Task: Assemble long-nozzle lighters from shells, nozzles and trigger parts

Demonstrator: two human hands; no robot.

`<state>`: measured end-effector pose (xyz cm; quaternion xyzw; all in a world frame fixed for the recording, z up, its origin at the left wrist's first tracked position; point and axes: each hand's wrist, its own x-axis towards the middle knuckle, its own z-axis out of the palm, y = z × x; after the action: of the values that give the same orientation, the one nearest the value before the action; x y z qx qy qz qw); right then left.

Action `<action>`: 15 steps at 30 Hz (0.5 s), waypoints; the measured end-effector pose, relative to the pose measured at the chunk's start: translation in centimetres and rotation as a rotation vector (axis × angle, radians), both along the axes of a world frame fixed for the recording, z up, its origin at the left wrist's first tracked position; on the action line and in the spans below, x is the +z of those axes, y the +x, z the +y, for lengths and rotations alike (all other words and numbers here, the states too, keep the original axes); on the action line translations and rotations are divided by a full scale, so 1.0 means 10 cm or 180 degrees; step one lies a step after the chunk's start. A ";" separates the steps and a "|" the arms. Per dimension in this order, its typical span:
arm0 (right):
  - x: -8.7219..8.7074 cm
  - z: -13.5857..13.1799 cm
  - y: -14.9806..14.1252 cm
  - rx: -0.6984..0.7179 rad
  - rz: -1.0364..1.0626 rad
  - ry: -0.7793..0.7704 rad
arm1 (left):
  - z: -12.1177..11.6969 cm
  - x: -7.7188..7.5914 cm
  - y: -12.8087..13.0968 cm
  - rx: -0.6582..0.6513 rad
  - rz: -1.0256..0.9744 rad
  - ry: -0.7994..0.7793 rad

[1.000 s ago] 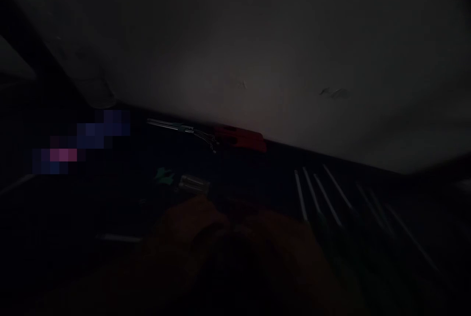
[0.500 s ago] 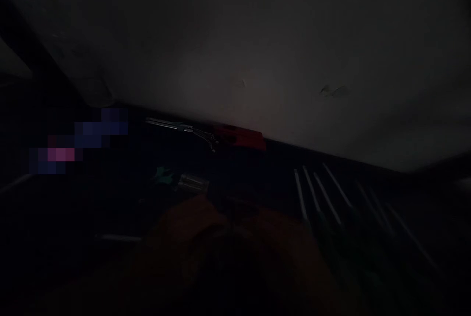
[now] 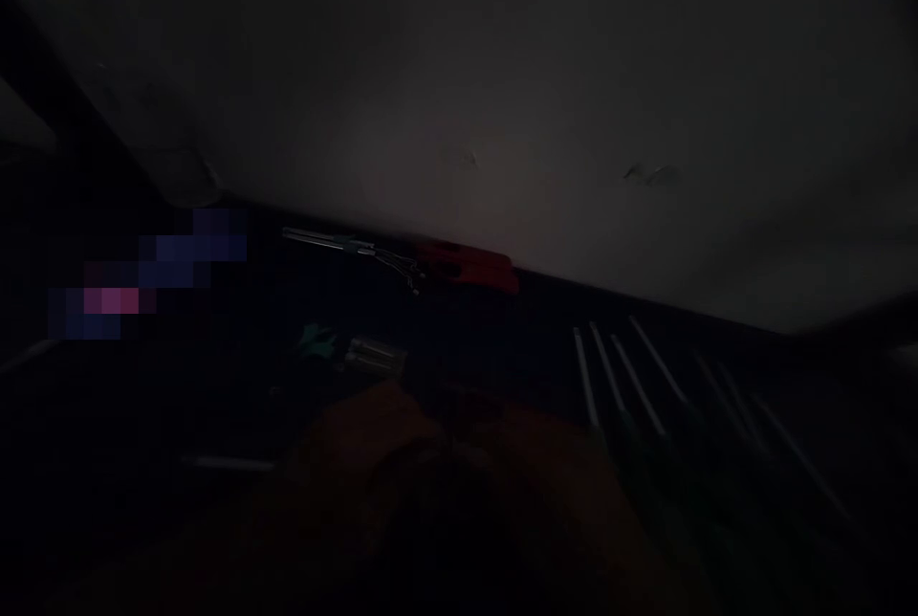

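Very dark view from the head. The left hand (image 3: 351, 449) and right hand (image 3: 556, 473) come up from six o'clock and nearly meet at the middle. Shadow hides their fingers: how far open they are, and whether they hold anything, cannot be told.

Just beyond the left hand, at eleven o'clock from the pair, a shiny oblong piece (image 3: 375, 357) lies on the dark blue surface (image 3: 502, 343), its long axis running from nine towards four o'clock; which end is its front is unclear. Beside it, at ten o'clock, is a green scrap (image 3: 317, 341). A red case (image 3: 469, 268) lies at twelve o'clock. Towards two o'clock, slim metal rods (image 3: 607, 365) fan out, tips pointing to eleven.
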<state>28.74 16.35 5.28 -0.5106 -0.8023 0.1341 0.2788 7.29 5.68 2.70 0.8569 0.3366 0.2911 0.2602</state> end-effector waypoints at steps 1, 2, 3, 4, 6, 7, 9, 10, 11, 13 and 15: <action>0.00 -0.02 0.00 -0.0001 0.0008 0.0004 | 0.00 0.00 0.00 -0.0009 0.0015 0.0010; -0.01 -0.04 0.01 -0.0001 0.0015 0.0007 | 0.00 0.00 0.00 -0.0019 0.0027 0.0022; -0.01 -0.06 0.01 -0.0002 0.0019 0.0009 | 0.00 0.00 -0.01 -0.0027 0.0040 0.0034; -0.02 -0.08 0.02 0.0000 0.0019 0.0007 | 0.00 0.00 -0.01 -0.0035 0.0050 0.0047; -0.04 -0.17 0.03 0.0011 0.0005 -0.0005 | 0.01 -0.01 -0.01 -0.0047 0.0064 0.0076; -0.06 -0.23 0.04 0.0021 -0.0010 -0.0015 | 0.01 -0.01 -0.01 -0.0049 0.0068 0.0091; -0.10 -0.41 0.07 0.0049 -0.0055 -0.0048 | 0.00 -0.01 -0.01 -0.0048 0.0068 0.0126; -0.13 -0.53 0.09 0.0063 -0.0085 -0.0071 | -0.01 -0.01 -0.01 -0.0044 0.0064 0.0146; -0.15 -0.66 0.11 0.0076 -0.0119 -0.0099 | -0.01 -0.01 0.00 -0.0042 0.0061 0.0165; -0.18 -0.94 0.16 0.0111 -0.0190 -0.0145 | -0.03 0.00 0.00 -0.0047 0.0056 0.0203; -0.17 -1.21 0.22 0.0156 -0.0267 -0.0189 | -0.03 0.00 0.00 -0.0072 0.0062 0.0234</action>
<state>30.93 4.26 3.60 -0.5040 -0.8211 0.1431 0.2263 7.28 5.34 2.69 0.8724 0.3185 0.2921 0.2285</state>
